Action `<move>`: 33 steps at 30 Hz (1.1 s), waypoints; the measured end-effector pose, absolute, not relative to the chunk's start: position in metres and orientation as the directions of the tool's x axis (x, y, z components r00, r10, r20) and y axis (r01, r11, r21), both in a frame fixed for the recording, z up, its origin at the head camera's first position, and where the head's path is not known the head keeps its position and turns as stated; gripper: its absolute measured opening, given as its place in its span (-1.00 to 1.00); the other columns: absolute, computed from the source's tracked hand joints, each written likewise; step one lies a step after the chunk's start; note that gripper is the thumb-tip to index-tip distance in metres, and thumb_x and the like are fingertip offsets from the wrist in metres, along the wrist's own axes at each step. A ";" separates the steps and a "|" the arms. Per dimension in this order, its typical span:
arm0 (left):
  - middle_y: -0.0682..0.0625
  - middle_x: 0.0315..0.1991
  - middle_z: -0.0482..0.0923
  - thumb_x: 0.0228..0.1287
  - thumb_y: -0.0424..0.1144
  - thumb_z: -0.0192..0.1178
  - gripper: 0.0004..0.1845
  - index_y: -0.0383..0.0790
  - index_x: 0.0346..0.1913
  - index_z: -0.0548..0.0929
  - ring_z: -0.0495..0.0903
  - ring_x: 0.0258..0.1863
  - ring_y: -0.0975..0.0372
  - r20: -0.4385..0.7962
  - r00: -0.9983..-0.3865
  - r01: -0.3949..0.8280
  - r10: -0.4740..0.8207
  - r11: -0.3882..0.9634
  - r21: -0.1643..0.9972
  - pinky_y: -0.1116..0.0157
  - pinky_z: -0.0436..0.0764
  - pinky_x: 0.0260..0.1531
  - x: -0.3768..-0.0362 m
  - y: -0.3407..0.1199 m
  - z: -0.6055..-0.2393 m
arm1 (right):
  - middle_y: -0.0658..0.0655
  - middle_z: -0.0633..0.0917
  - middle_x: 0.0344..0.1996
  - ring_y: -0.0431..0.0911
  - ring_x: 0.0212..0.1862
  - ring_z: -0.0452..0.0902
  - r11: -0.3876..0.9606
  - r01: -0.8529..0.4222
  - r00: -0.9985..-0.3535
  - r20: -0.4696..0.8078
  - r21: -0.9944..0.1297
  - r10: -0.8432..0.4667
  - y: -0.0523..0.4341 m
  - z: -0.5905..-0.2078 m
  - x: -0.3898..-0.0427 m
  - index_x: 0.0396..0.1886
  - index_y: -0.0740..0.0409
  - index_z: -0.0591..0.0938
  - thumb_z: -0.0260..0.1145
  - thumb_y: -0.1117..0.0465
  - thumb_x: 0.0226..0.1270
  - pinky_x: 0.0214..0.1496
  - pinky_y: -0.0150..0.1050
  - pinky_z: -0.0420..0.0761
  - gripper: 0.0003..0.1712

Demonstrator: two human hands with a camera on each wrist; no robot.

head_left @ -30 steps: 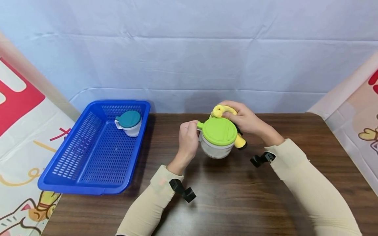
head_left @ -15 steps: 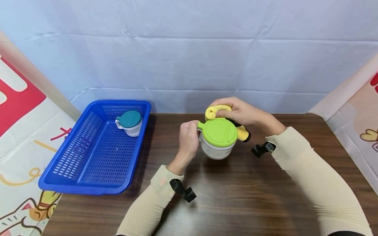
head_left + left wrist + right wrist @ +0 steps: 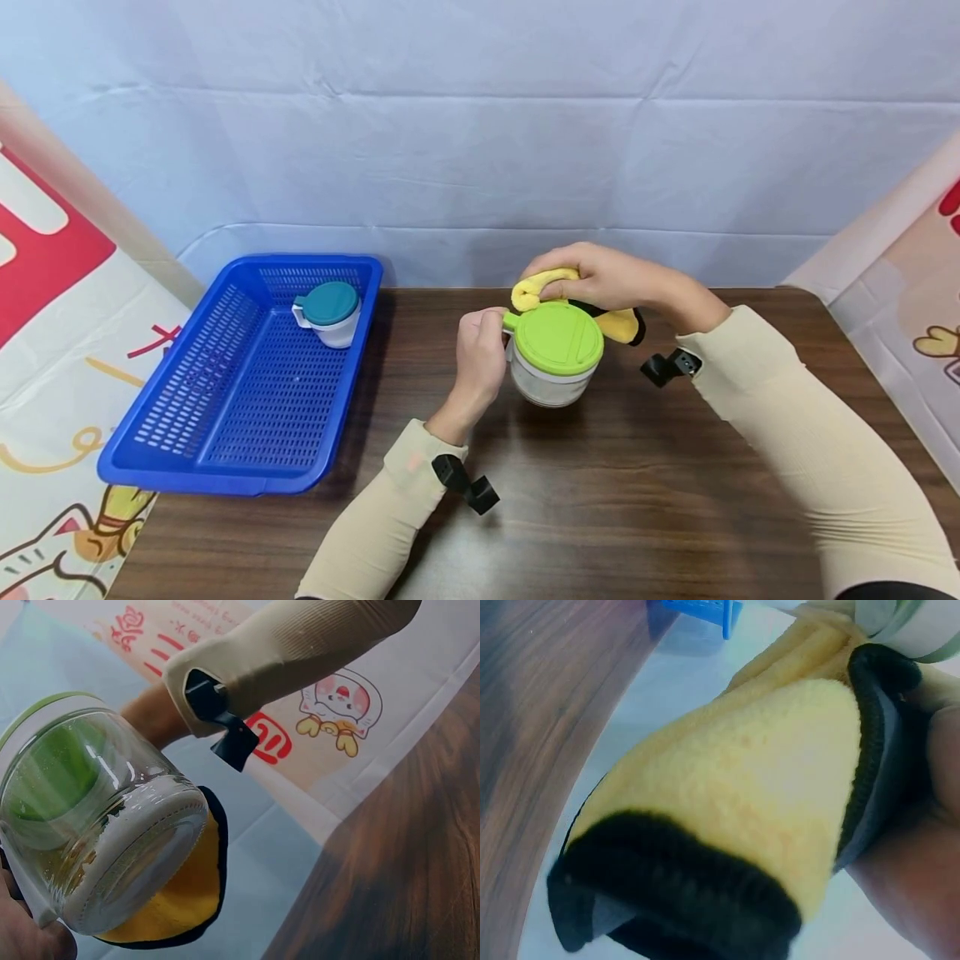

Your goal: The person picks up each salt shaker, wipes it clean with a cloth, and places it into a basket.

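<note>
"Where's the green-lidded jar (image 3: pixel 557 354)?"

"Lifted over the wooden table (image 3: pixel 637 483), its handle (image 3: pixel 508 348) facing the person's left hand (image 3: pixel 481 350), whose fingers grip it."

"And the yellow cloth (image 3: pixel 540 285)?"

"Bunched at the jar's far side, fingers of the right hand (image 3: pixel 592 275) clasping it; that hand is nearer there, the cloth's loose end trailing rightward."

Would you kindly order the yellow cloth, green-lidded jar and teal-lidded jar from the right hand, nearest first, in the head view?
1. Yellow cloth, in the right hand.
2. Green-lidded jar, beside it.
3. Teal-lidded jar, left, in blue basket.
</note>
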State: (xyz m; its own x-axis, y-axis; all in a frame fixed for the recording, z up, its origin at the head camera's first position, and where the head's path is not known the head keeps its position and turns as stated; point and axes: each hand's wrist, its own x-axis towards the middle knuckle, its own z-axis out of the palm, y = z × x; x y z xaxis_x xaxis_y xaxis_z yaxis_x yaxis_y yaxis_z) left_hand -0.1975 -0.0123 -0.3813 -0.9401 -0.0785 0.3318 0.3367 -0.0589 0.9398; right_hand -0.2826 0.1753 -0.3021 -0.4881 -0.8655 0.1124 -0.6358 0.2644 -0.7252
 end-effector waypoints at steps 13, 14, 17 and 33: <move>0.12 -0.79 0.12 0.26 -0.36 -0.21 -0.60 -0.27 -0.78 0.24 0.10 -0.75 0.27 0.329 -0.941 0.335 -0.080 -0.083 0.939 0.37 0.09 -0.65 -0.199 -0.014 -0.383 | -0.04 0.68 -0.08 -0.10 -0.05 0.55 0.397 -0.741 -0.509 0.066 -0.542 -0.858 0.165 -0.294 -0.276 0.08 0.02 0.69 0.25 0.27 0.50 0.02 -0.08 0.55 -0.75; 0.10 -0.79 0.12 0.26 -0.35 -0.21 -0.60 -0.28 -0.77 0.24 0.10 -0.75 0.24 0.332 -0.940 0.338 -0.081 -0.083 0.937 0.37 0.09 -0.65 -0.199 -0.014 -0.383 | -0.05 0.68 -0.09 -0.11 -0.06 0.55 0.418 -0.732 -0.531 0.068 -0.538 -0.844 0.165 -0.295 -0.275 0.08 0.01 0.68 0.25 0.26 0.50 0.01 -0.08 0.55 -0.76; 0.01 -0.78 0.10 0.25 -0.34 -0.20 -0.61 -0.28 -0.76 0.23 0.08 -0.74 0.15 0.340 -0.937 0.345 -0.077 -0.077 0.935 0.36 0.07 -0.65 -0.199 -0.015 -0.382 | -0.03 0.66 -0.17 -0.11 -0.15 0.52 0.488 -0.699 -0.613 0.086 -0.523 -0.785 0.166 -0.297 -0.273 0.07 0.00 0.65 0.24 0.24 0.51 -0.04 -0.09 0.52 -0.78; 0.10 -0.77 0.06 0.24 -0.36 -0.23 -0.63 -0.41 -0.73 0.20 0.04 -0.74 0.22 0.353 -0.930 0.364 -0.101 -0.117 0.924 0.36 0.06 -0.64 -0.201 -0.021 -0.384 | 0.06 0.64 -0.20 -0.06 -0.27 0.47 0.556 -0.617 -0.754 0.218 -0.557 -0.619 0.190 -0.308 -0.264 0.15 0.09 0.60 0.22 0.28 0.51 -0.18 -0.10 0.48 -0.72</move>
